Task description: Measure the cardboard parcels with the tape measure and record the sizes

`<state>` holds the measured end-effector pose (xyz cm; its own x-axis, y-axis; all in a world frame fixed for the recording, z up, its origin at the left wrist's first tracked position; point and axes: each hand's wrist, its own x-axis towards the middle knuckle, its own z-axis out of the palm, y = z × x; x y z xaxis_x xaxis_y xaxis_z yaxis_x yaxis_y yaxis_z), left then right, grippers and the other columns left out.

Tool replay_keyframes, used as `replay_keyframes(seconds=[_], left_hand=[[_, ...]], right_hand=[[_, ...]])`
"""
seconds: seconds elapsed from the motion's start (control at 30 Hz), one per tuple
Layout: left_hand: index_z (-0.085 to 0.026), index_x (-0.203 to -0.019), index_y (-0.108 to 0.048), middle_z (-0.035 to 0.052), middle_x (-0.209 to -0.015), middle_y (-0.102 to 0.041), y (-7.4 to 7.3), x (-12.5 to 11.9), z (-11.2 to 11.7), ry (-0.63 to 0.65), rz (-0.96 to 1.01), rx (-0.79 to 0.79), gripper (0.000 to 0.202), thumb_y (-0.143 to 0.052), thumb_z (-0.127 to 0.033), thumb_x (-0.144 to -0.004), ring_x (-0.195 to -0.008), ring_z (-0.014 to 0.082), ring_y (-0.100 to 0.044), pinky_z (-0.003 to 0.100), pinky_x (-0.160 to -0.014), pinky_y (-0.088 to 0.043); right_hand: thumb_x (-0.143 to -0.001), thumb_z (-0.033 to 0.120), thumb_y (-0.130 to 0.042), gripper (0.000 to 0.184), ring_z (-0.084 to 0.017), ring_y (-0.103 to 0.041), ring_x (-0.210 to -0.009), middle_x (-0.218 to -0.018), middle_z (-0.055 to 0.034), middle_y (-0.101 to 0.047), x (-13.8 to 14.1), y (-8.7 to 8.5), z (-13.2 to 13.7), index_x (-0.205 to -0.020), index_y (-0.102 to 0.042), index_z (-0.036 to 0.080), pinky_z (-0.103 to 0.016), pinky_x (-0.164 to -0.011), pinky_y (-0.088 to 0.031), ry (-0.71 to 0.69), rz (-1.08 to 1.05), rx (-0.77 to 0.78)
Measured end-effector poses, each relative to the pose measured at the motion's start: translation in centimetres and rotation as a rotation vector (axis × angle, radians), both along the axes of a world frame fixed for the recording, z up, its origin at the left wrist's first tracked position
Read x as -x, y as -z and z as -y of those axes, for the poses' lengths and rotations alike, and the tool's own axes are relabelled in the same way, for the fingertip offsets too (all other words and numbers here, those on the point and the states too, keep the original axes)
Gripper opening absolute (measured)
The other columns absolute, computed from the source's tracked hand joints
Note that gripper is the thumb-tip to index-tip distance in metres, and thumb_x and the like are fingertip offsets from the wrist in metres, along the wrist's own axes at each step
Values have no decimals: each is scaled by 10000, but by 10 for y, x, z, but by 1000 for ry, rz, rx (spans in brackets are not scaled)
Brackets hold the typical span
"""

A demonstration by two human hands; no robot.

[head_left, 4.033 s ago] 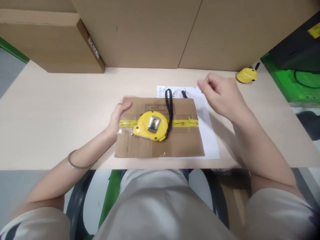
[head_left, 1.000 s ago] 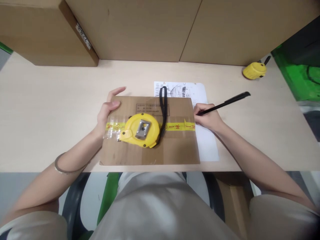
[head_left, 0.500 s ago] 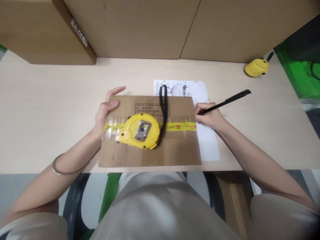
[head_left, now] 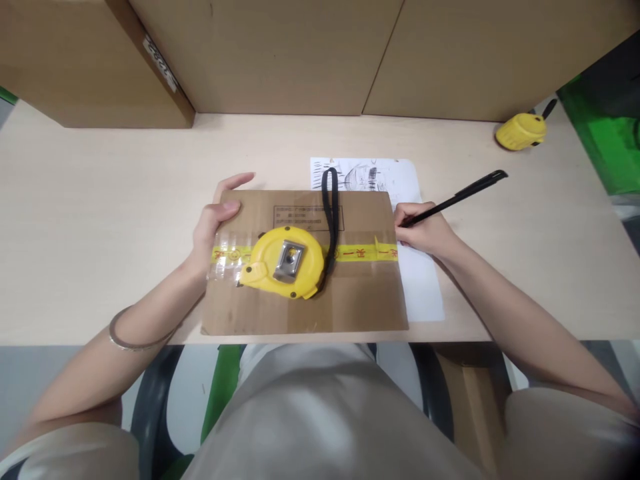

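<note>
My left hand (head_left: pixel 213 223) grips the left side of a small cardboard box (head_left: pixel 305 317), thumb on top and index finger reaching past its far edge. A yellow tape measure (head_left: pixel 265 257) with a metal clip and black wrist strap lies on the box, over a band of yellow printed tape. At the box's right edge, my right hand (head_left: pixel 425 230) is closed around a black pen (head_left: pixel 465 195), which slants up to the right. The pen's tip is hidden by the fingers and box. Partly under the box is a white paper (head_left: pixel 425 290) with black pen marks.
Large cardboard boxes (head_left: pixel 280 60) line the back of the pale table (head_left: pixel 100 233). Another yellow tape measure (head_left: pixel 521 131) sits near the back right corner. The table's front edge runs just in front of my body.
Everything in view has shifted slightly to the right together. Both hands keep their hold, and the box and tape measure look unmoved relative to each other.
</note>
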<state>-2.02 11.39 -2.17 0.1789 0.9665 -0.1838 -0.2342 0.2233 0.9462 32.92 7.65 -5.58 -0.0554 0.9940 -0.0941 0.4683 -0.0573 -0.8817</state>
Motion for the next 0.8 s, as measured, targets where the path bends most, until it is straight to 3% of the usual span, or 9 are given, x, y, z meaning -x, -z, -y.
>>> replay_keyframes(seconds=[0.37, 0.57, 0.73, 0.8], left_hand=[[-179, -1179, -681, 78, -940, -707, 3, -1, 1, -20, 63, 3, 498, -615, -394, -735, -851, 269, -644, 404, -730, -492], [-177, -1044, -707, 96, -1007, -701, 4, -1, 1, 9, 64, 6, 379, -596, -404, -762, -912, 285, -643, 411, -759, -496], [-226, -1228, -674, 71, -1063, -680, 5, 10, 0, 2, -19, -83, 511, -695, -384, -743, -967, 277, -603, 404, -825, -468], [-293, -1323, -631, 56, -1153, -677, 6, 17, 0, -1, -43, -207, 591, -735, -368, -746, -1087, 289, -579, 411, -929, -452]], right_hand=[[-652, 362, -767, 385, -88, -398, -457, -464, 34, -460, 3, 0, -3, -513, -440, 213, -262, -476, -279, -11, 58, -15], [-872, 496, -633, 521, -105, -378, -433, -444, -4, -459, -6, -10, -6, -485, -422, 219, -298, -486, -262, 53, 248, 0], [-715, 384, -869, 566, -83, -230, -424, -360, 19, -338, -5, -25, -20, -381, -449, 205, -316, -513, -151, 39, 531, -42], [-778, 387, -830, 561, -93, -188, -461, -379, 15, -310, 3, -41, -20, -412, -446, 203, -328, -548, -145, 76, 597, -118]])
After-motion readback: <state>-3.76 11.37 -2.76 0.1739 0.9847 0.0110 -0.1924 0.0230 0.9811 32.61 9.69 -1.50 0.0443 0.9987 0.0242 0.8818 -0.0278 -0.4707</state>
